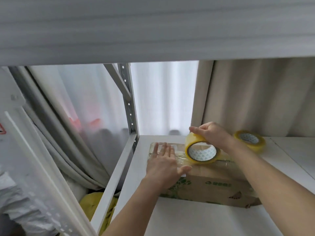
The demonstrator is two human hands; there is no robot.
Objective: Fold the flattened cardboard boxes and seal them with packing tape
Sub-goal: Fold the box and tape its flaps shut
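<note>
On the white shelf sits a brown, green-printed cardboard box; left hand presses flat on its taped seam, right hand grips the tape roll atop it.

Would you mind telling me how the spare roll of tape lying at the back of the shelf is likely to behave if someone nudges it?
The spare tape roll lies flat on the white shelf, so it will probably slide rather than roll. Its hollow core suggests it is fairly light. Stood on edge like the roll in the right hand, it would likely roll.
</note>
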